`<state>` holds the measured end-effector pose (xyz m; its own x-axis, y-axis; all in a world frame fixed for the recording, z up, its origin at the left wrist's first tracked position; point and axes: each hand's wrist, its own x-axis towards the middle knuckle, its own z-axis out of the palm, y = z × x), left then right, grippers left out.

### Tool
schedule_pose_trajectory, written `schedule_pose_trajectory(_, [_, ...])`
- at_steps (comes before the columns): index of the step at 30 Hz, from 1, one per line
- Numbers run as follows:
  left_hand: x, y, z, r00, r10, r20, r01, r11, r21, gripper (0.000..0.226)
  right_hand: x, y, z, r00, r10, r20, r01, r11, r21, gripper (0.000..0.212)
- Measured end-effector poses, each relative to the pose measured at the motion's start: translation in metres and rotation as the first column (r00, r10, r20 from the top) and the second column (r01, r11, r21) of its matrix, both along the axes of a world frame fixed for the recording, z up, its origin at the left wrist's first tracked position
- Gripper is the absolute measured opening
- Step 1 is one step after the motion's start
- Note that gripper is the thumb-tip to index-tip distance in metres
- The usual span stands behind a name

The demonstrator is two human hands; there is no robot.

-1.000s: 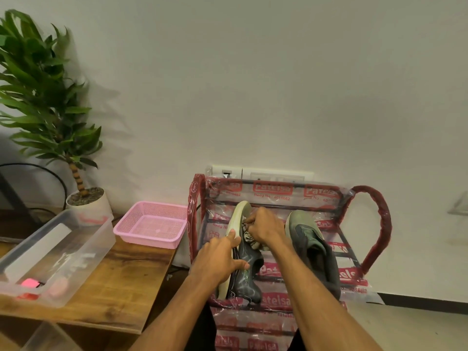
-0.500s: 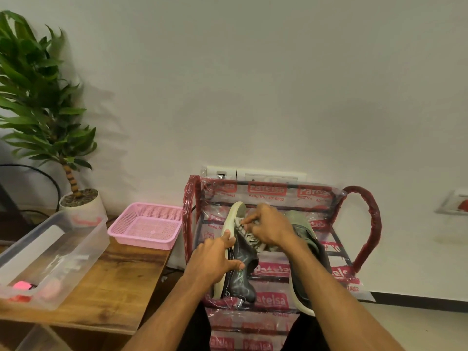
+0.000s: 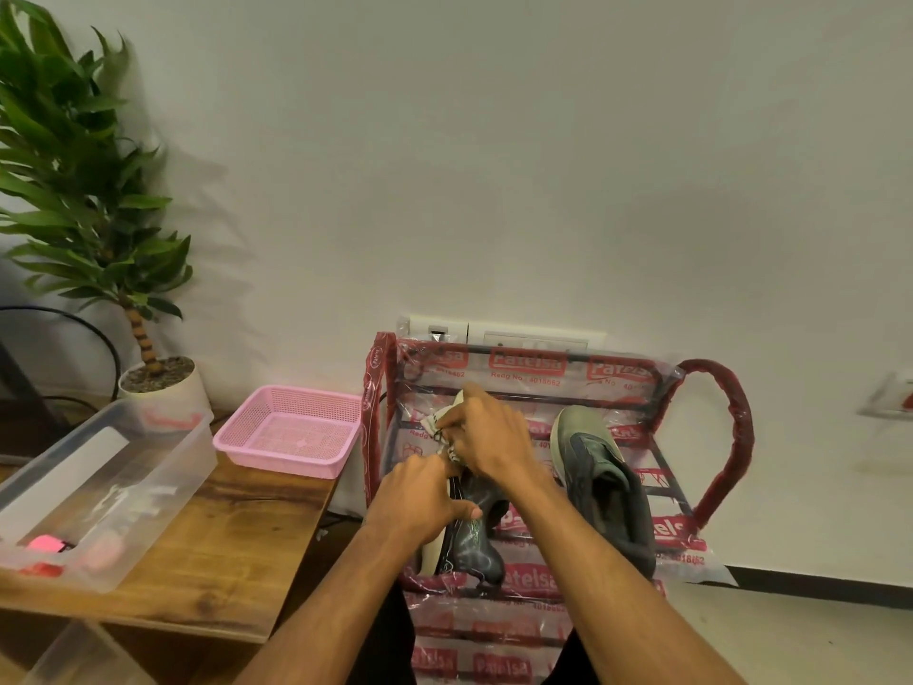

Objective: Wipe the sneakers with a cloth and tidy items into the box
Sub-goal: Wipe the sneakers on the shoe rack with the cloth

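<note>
White wall backs a red plastic-wrapped shoe rack (image 3: 717, 437); on it the left hand (image 3: 420, 504) holds a dark grey sneaker (image 3: 475, 543) in a curled grip, while the right hand (image 3: 496, 437) pinches a white patterned cloth (image 3: 441, 421) at its toe. Wiping step; next, likely strokes heelward.

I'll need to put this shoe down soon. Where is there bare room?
Bare wood on the table, between the clear box and the pink basket. The rack is crowded: held sneaker, second sneaker, left hand, right hand with cloth.
</note>
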<state>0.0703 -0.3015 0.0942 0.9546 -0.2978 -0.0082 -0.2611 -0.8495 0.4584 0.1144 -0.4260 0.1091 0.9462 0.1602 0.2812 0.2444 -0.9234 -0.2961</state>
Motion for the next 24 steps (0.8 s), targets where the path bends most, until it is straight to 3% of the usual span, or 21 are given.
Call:
schedule_pose_trajectory(6, [0.003,0.003,-0.005,1.0,-0.013,-0.024,0.013,1.0,-0.005,0.076,0.036,-0.007,-0.009,0.976,-0.219,-0.012,0.216,0.952,0.218,0.022])
schedule_pose_trajectory(11, [0.004,0.003,-0.009,0.999,-0.02,-0.027,0.02,1.0,-0.012,0.08,0.057,-0.014,-0.004,0.932,-0.325,-0.161,0.359,0.892,0.274,0.014])
schedule_pose_trajectory(16, [0.006,0.006,-0.012,1.0,-0.015,-0.023,0.015,1.0,-0.007,0.081,0.047,-0.019,-0.002,0.911,-0.271,-0.31,0.362,0.886,0.289,0.021])
schedule_pose_trajectory(19, [0.005,0.01,-0.011,1.0,-0.015,-0.002,0.015,0.999,0.034,0.082,0.028,-0.021,-0.005,0.9,-0.172,-0.401,0.272,0.939,0.209,0.024])
schedule_pose_trajectory(24, [0.001,0.006,-0.007,0.997,-0.066,-0.034,0.069,0.992,0.102,0.087,0.013,-0.03,-0.012,0.908,-0.203,-0.367,0.25,0.965,0.085,0.012])
